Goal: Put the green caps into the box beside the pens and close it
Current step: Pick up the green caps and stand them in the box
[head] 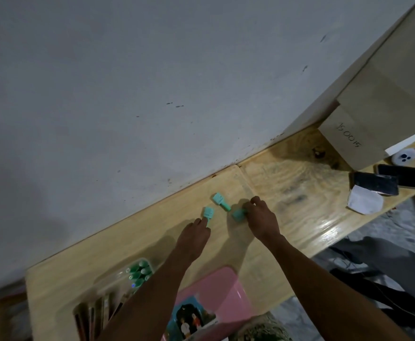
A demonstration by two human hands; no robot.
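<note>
Green caps lie on the wooden tabletop (287, 193) near the wall; we see our right hand (263, 219) pinching one cap (238, 215), while our left hand (194, 236) touches another cap (208, 214) with its fingertips, whether gripping we cannot tell; a third cap (220, 201) rests between them, untouched; nearer us, the clear box (118, 279) holds green pens (140, 273), beside a pink case (216, 289); two phones (388, 180) sit far right.

Scuffed grey wall (127, 94) behind plywood desk (287, 183)
</note>
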